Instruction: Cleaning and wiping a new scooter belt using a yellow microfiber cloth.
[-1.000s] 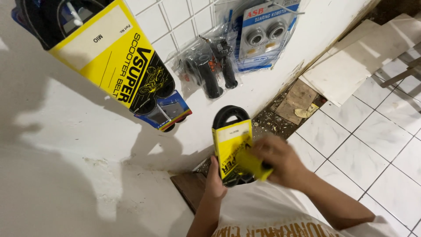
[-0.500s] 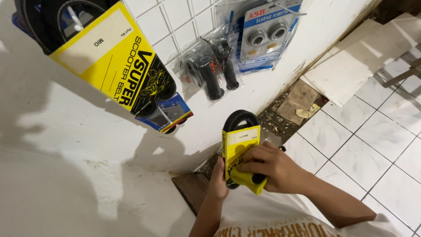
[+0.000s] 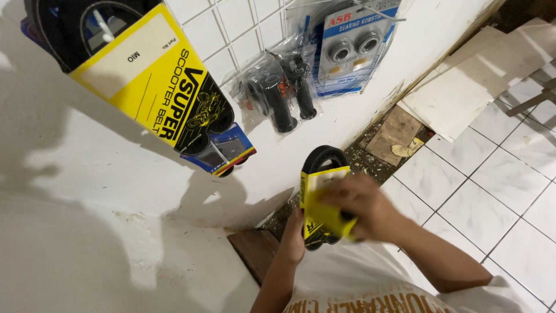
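While both hands clasp it, the belt pack [image 3: 319, 197] stands nearly upright before the white wall [image 3: 87, 174].

Its long axis runs up and down, the black rubber loop topmost, a glossy yellow card sleeve below. Left hand [image 3: 294, 237] has a closed grip on the lower edge; right hand [image 3: 360, 207], blurred, wraps the sleeve's front. 2 ribbed black handlebar grips [image 3: 281, 98] hang bagged above.

**Yellow, Black and White**

The looped black rubber belt [image 3: 322, 160] wears a bright yellow cardboard sleeve [image 3: 322, 207] with black print. The large hanging belt box [image 3: 152, 87] is yellow and black also. The bearing card [image 3: 351, 47] is blue. The wall [image 3: 87, 191] is white, and the tiled floor [image 3: 492, 179] is white with grey lines.
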